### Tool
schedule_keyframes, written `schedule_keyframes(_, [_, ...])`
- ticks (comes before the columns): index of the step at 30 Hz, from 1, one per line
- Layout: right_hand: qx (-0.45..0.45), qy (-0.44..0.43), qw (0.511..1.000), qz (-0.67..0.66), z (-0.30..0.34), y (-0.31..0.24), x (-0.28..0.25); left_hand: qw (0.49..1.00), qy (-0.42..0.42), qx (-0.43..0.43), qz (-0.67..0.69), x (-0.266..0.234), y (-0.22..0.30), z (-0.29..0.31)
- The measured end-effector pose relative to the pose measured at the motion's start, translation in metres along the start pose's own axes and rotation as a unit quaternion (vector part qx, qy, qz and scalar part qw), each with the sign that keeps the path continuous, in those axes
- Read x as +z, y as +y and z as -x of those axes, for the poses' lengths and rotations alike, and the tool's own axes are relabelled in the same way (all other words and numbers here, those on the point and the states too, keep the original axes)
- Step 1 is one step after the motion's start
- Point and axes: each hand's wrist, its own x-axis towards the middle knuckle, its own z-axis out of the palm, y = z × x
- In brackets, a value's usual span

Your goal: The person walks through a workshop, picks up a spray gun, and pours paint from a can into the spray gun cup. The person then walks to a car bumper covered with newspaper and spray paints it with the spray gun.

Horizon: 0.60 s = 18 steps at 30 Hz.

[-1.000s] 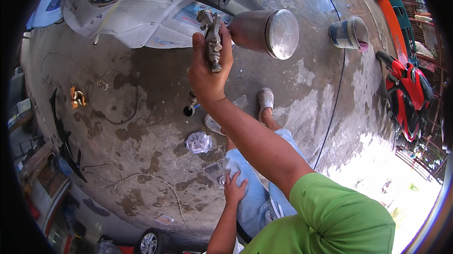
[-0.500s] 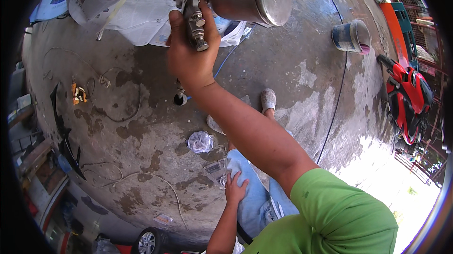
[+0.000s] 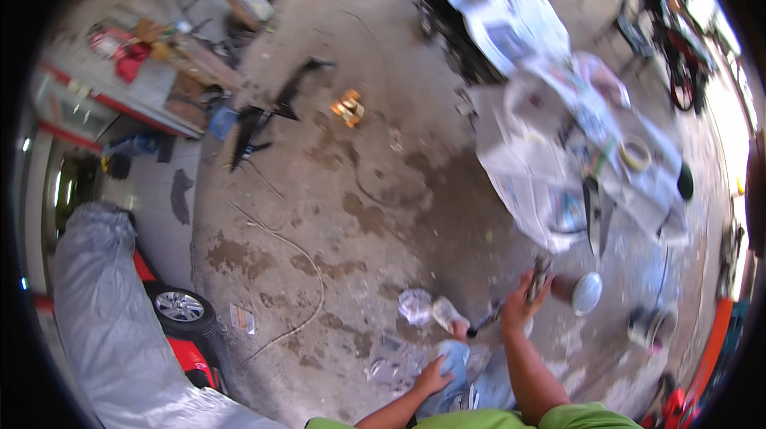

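My right hand (image 3: 522, 301) is closed around the grip of a metal spray gun (image 3: 540, 273). A round metal cup (image 3: 578, 293) is attached to the gun's side, and a dark hose fitting (image 3: 483, 322) shows below the hand. In front of the gun stands a work piece masked with newspaper (image 3: 519, 182); a gap separates them. Part of that piece is a dark, pointed panel (image 3: 595, 218). My left hand (image 3: 433, 375) lies on my jeans at the knee, fingers out, with nothing in it. The view is somewhat blurred.
A roll of masking tape (image 3: 636, 155) sits on the newspaper. A paint bucket (image 3: 653, 327) stands at right, crumpled plastic (image 3: 416, 306) near my foot. A pale cord (image 3: 319, 285) runs across the floor; a black trim part (image 3: 275, 114) lies farther off. A covered red car (image 3: 120, 309) is at left.
The view has swung to the left and farther out. My right hand, still gripping the spray gun, is now farther from the newspaper and nearer my body. The left hand stays on the knee.
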Motion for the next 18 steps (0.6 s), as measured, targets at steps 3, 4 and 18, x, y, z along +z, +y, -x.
schedule_keyframes(3, [0.012, -0.113, 0.994, -0.001, 0.061, -0.03, 0.043, 0.975, 0.189, 0.102, 0.062, -0.047, 0.025, 0.016])
schedule_keyframes(4, [0.011, -0.15, 0.988, -0.038, 0.08, -0.048, 0.069, 0.966, 0.219, 0.117, 0.074, -0.067, 0.031, 0.014])
schedule_keyframes(18, [-0.002, -0.422, 0.898, -0.122, 0.218, -0.174, 0.353, 0.959, 0.269, 0.055, -0.068, -0.387, -0.052, 0.003])
